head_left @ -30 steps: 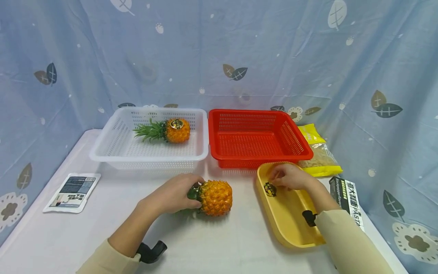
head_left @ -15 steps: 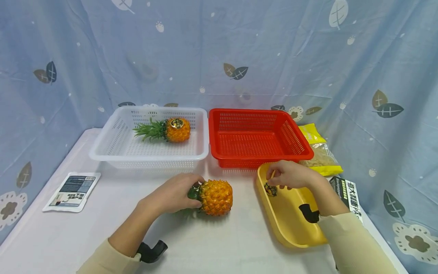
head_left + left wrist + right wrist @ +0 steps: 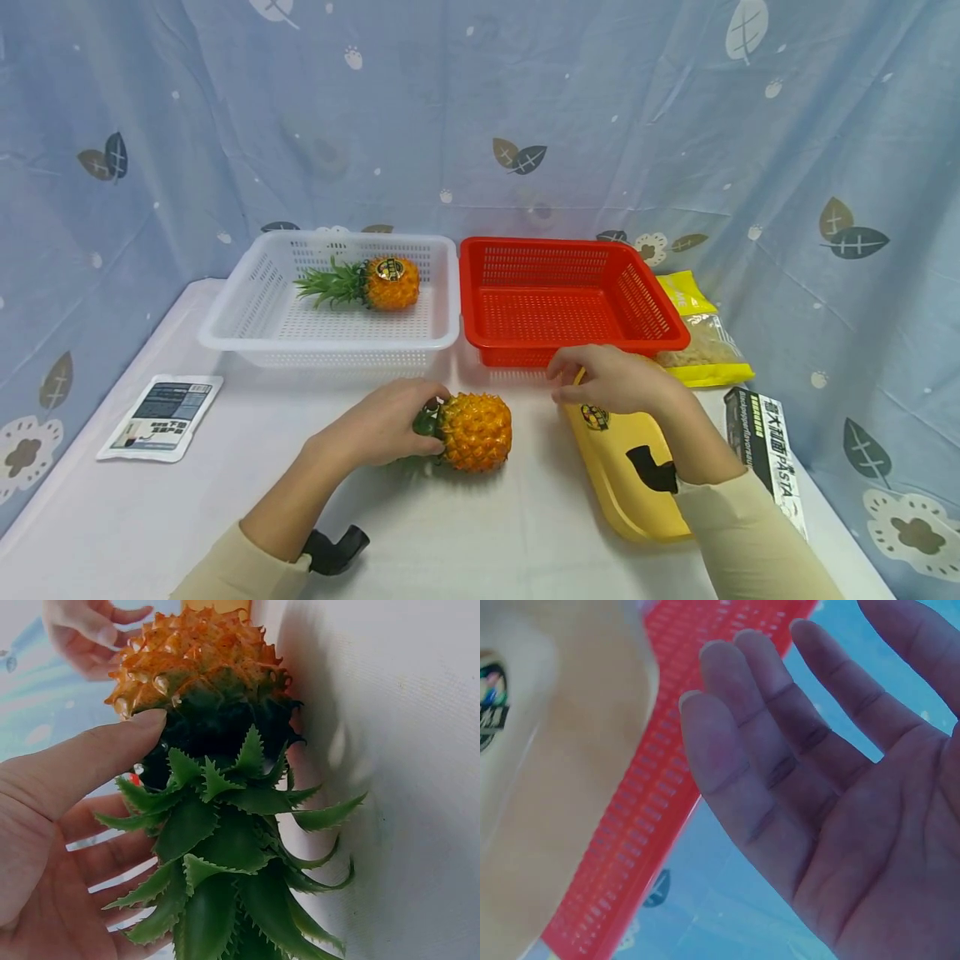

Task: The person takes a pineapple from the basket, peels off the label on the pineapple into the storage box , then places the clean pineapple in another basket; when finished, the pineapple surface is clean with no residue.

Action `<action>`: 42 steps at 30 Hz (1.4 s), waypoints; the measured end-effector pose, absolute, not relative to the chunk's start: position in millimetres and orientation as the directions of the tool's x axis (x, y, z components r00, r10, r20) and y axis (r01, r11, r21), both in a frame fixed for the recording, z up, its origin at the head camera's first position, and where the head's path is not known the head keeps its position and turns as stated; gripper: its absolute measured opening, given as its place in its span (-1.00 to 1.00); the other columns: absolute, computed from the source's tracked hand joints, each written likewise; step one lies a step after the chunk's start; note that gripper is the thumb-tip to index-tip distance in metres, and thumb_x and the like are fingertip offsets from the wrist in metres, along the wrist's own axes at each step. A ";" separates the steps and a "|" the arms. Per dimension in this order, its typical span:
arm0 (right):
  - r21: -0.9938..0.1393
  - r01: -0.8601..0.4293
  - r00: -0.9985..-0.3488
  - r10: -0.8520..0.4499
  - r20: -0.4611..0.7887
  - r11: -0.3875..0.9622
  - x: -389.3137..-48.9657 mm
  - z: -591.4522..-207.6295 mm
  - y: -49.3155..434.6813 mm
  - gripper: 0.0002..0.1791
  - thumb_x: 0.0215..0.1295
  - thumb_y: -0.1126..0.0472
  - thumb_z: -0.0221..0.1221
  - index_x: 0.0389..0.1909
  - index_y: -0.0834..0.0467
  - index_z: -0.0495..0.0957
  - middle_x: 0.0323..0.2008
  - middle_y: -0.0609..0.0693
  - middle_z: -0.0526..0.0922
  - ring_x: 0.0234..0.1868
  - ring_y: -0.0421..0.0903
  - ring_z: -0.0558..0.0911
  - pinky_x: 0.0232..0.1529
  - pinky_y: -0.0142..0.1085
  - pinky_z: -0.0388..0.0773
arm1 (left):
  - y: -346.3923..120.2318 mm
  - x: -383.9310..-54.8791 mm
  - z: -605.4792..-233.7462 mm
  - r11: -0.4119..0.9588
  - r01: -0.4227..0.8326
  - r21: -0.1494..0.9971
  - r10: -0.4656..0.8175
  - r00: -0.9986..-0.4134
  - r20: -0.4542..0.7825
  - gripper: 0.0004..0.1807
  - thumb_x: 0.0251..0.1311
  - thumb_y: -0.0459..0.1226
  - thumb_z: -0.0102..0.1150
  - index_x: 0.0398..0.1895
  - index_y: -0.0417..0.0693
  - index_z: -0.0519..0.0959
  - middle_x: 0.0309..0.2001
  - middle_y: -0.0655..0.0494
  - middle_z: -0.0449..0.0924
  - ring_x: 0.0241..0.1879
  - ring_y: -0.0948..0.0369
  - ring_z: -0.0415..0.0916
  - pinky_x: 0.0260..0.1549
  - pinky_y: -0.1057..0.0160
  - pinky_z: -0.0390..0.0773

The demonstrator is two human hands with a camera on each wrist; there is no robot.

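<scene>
My left hand [image 3: 393, 421] grips a small orange pineapple [image 3: 480, 433] where its green crown meets the fruit. The pineapple lies on its side on the white table, body to the right. In the left wrist view the thumb [image 3: 142, 727] presses the base of the fruit [image 3: 206, 660], with the other fingers behind the leaves. My right hand [image 3: 618, 379], fingers loosely bent and holding nothing, is over the far end of a yellow tray [image 3: 626, 504]. A round black and gold sticker [image 3: 595, 417] shows inside that tray, just below the fingers.
A white basket [image 3: 330, 344] at the back left holds another pineapple [image 3: 393, 287]. Beside it stands a red basket [image 3: 577, 343]. A yellow bag [image 3: 708, 342] and a pasta box [image 3: 765, 450] lie at the right, a white pouch [image 3: 161, 421] at the left.
My right hand has lifted from inside the yellow tray and moved left to its far left rim. The left hand and its pineapple have stayed in place.
</scene>
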State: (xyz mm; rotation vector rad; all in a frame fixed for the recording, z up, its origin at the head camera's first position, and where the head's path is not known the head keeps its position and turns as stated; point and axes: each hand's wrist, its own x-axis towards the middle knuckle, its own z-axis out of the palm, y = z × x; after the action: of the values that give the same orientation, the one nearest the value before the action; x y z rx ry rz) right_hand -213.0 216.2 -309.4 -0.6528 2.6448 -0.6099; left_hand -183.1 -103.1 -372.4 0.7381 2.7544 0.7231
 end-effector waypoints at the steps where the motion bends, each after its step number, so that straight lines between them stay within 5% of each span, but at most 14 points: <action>1: -0.491 -0.349 -0.834 -0.503 -0.226 0.798 -212.1 -309.7 214.1 -0.75 0.34 0.09 0.36 0.00 0.02 0.67 -0.17 -0.08 0.69 -0.15 -0.09 0.62 -0.15 -0.24 0.61 | -103.0 -183.1 -372.5 0.756 0.415 0.506 0.513 -0.856 -0.065 -0.45 0.07 -0.16 0.56 0.15 -0.02 0.60 0.06 0.09 0.67 0.13 0.06 0.57 0.25 -0.05 0.54; 8: -0.496 -0.358 -0.823 -0.519 -0.233 0.791 -203.9 -317.7 197.5 -0.49 0.23 0.00 0.45 0.19 -0.04 0.60 0.01 -0.12 0.66 -0.02 -0.07 0.63 -0.07 -0.21 0.65 | -103.1 -182.8 -372.5 0.753 0.425 0.502 0.520 -0.852 -0.059 -0.44 0.07 -0.17 0.55 0.15 -0.05 0.60 0.07 0.07 0.67 0.14 0.03 0.57 0.26 -0.06 0.53; 17: -0.649 -0.310 -0.751 -0.598 -0.281 0.695 -202.8 -336.5 174.5 -0.06 0.21 0.05 0.45 0.57 -0.03 0.20 0.43 0.06 0.40 0.34 0.12 0.47 0.26 0.08 0.55 | -102.2 -182.7 -372.0 0.744 0.441 0.502 0.528 -0.848 -0.036 -0.44 0.08 -0.19 0.54 0.17 -0.08 0.59 0.07 0.05 0.67 0.14 0.03 0.58 0.25 -0.05 0.54; 24: -0.653 -0.323 -0.737 -0.615 -0.281 0.685 -201.8 -345.9 159.4 0.02 0.19 0.06 0.45 0.60 0.08 0.12 0.42 0.16 0.41 0.29 0.12 0.51 0.25 0.04 0.57 | -102.4 -181.8 -372.7 0.742 0.436 0.510 0.524 -0.851 -0.033 -0.45 0.07 -0.19 0.55 0.14 -0.08 0.60 0.06 0.06 0.68 0.12 0.04 0.59 0.24 -0.04 0.55; 42: -0.630 -0.358 -0.710 -0.639 -0.296 0.689 -202.5 -364.1 145.6 -0.09 0.07 0.17 0.54 0.43 0.04 0.30 0.19 -0.10 0.52 0.20 -0.08 0.48 0.30 -0.02 0.50 | -104.7 -181.5 -377.8 0.718 0.469 0.514 0.545 -0.838 0.004 -0.47 0.06 -0.19 0.56 0.11 -0.09 0.61 0.04 0.06 0.69 0.09 0.04 0.60 0.22 -0.06 0.56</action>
State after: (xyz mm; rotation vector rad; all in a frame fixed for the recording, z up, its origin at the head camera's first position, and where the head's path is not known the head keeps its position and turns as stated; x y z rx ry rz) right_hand -202.5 145.6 -364.1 -0.7671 2.3965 -0.7469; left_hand -181.5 -104.7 -377.8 0.8239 2.7735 0.7694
